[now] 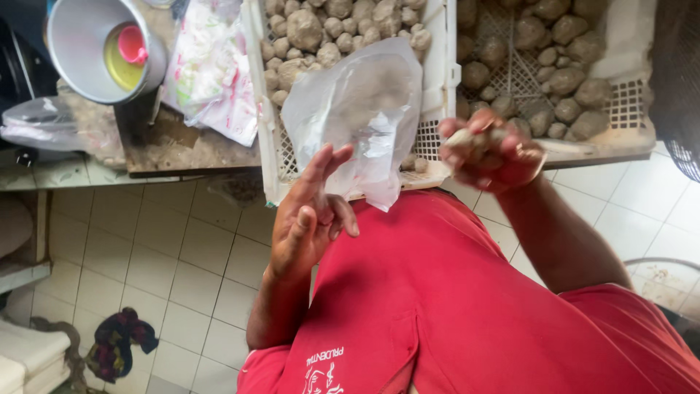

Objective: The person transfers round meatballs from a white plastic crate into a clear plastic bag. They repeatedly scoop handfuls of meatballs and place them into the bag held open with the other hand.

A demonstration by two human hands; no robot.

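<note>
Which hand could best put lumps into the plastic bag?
Probably the right hand: it already grips dusty lumps right beside the plastic bag, while the left hand is busy holding that bag.

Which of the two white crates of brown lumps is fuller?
The left crate, behind the clear plastic bag, is heaped with lumps. The right crate holds fewer, and its mesh floor shows through.

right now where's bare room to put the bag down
Bare mesh shows in the right crate, at its right edge beside the lumps. The left crate is heaped. The board below the metal pot is bare but dusty.
</note>
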